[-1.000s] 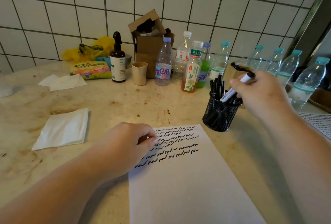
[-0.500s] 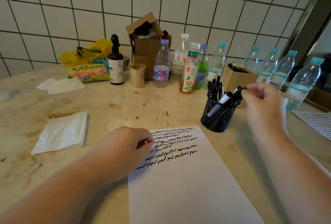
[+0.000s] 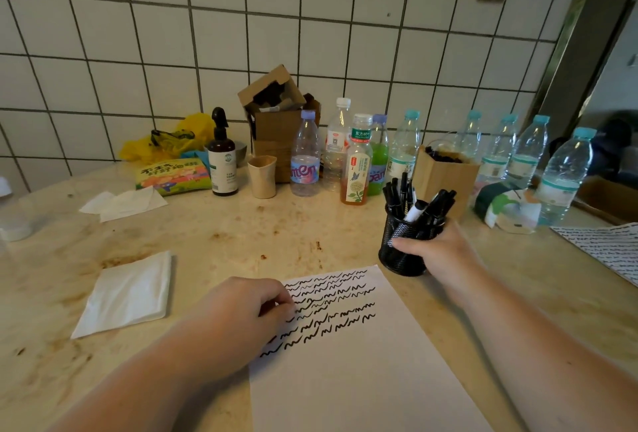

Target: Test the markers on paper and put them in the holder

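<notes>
A white sheet of paper with rows of black squiggles lies in front of me on the counter. My left hand, fingers curled, rests on the paper's top left corner. Just beyond the paper's top right corner stands a black mesh holder filled with several black markers; one white-bodied marker leans among them. My right hand grips the holder from its right side, thumb across the front of the mesh.
A row of bottles, a paper cup, a spray bottle and cardboard boxes line the tiled wall. A brown bag stands behind the holder. Folded napkins lie left; another scribbled sheet lies right.
My right hand dropped the white marker into the holder, then came down and took hold of the holder's side. My left hand stayed on the paper.
</notes>
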{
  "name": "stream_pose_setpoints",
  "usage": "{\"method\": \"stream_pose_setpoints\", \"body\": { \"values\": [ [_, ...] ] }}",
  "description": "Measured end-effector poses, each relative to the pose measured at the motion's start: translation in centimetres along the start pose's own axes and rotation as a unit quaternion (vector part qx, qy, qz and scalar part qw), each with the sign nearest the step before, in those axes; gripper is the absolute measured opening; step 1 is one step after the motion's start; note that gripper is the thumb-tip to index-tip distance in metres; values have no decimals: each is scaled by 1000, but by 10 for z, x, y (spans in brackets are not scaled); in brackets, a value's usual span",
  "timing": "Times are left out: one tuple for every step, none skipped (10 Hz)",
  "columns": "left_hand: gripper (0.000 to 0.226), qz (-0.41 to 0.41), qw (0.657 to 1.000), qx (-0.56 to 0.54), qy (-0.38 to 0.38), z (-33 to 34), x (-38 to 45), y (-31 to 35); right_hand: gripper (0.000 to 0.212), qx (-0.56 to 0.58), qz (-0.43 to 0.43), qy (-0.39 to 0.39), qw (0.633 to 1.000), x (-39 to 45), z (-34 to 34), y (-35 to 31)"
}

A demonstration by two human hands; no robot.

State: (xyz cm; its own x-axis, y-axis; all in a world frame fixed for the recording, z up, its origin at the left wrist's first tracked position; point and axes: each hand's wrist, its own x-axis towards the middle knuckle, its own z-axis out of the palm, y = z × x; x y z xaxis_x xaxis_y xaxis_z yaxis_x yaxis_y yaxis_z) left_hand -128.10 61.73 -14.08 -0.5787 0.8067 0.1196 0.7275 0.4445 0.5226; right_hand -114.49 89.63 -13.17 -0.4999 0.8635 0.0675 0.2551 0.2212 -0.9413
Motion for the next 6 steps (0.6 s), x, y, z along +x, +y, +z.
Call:
{"method": "stream_pose_setpoints", "body": {
  "values": [
    [16, 0, 1000, 11, -3, 0, 1, 0, 55, 11, -33, -20, 999, -17, 6, -9],
    [16, -7, 1000, 27, -4, 0, 1, 3, 38, 48, -71, -86, 993, -37, 17, -21],
    [15, -5, 1000, 26, -5, 1, 1, 3, 55, 19, -79, -113, 990, -50, 37, -19],
    [14, -8, 999, 39, -3, 0, 2, 2, 77, -38, -84, -96, 991, -59, 52, -15],
    [14, -17, 999, 41, -4, 0, 3, -1, 66, -81, -95, -100, 987, -70, 49, -21],
    [13, -34, 999, 15, -4, 1, 2, -2, 62, -89, -74, -126, 985, -77, 37, -24]
  ]
}}
